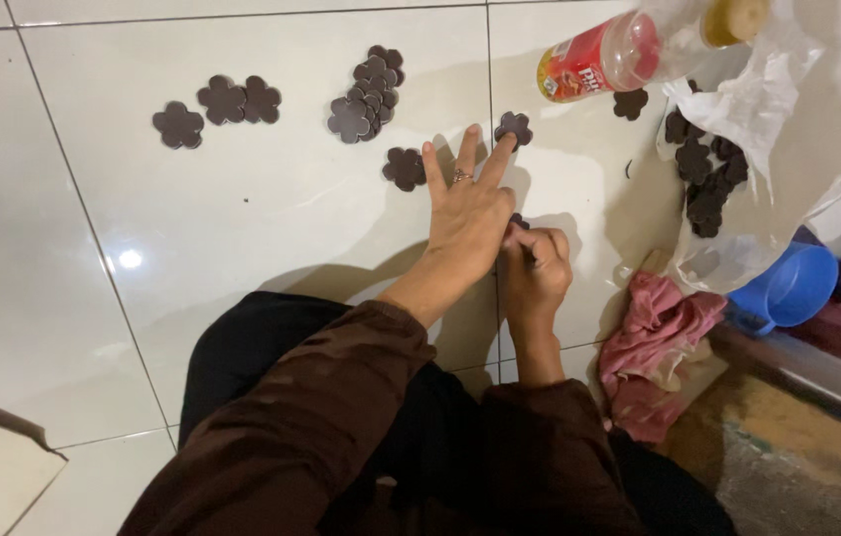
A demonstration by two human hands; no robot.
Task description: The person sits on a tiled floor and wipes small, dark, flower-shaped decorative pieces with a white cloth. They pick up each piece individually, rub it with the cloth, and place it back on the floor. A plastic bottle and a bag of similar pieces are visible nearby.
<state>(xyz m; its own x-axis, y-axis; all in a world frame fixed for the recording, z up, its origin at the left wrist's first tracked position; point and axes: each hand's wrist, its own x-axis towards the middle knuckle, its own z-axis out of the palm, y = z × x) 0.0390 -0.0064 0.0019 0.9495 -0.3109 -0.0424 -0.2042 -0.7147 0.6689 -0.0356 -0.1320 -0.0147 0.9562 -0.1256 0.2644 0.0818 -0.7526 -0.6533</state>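
My left hand (467,203) lies flat on the white tiled floor (242,218), fingers spread, a ring on one finger. Its fingertips reach between two dark brown flower-shaped pieces, one (405,168) on the left and one (514,127) at the right. My right hand (534,266) is curled beside the left wrist, pinching a small dark piece (519,220) at its fingertips. More flower pieces lie farther out: a stack (368,94), a pair (239,100) and a single one (178,125).
A plastic bottle with a red label (604,55) lies at the top right. A clear plastic sheet (738,109) holds several more dark pieces (706,174). A blue scoop (790,288) and a pink cloth (659,342) sit at the right.
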